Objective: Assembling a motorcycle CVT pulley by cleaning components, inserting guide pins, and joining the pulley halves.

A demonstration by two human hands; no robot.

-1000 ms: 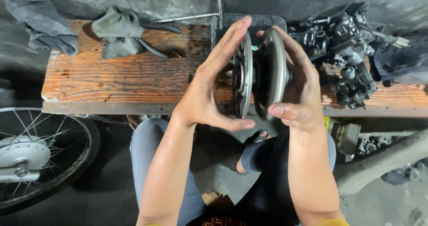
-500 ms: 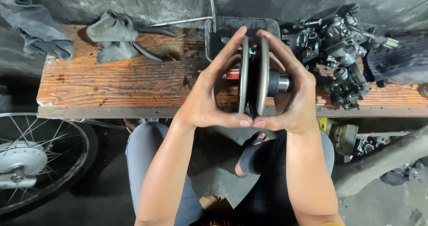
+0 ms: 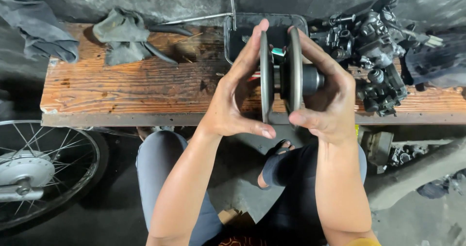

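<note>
I hold a grey metal pulley point(image 3: 280, 76) made of two round discs on a common hub, edge-on to me, above the front edge of a worn wooden bench point(image 3: 136, 88). My left hand point(image 3: 235, 98) grips the left disc, fingers over its top rim and thumb under it. My right hand point(image 3: 326, 98) wraps the right disc and its hub the same way. A narrow gap shows between the two discs.
Behind the pulley lies a dark metal tray point(image 3: 242, 32) with small parts. A black engine part point(image 3: 376, 57) sits at the bench's right. Grey rags point(image 3: 121, 35), pliers and a long T-handle wrench point(image 3: 204, 17) lie at the back left. A spoked wheel point(image 3: 41, 171) stands low left.
The two discs, tilted apart and spread a second ago, now stand upright and parallel, close together on the hub. Both hands kept their grip.
</note>
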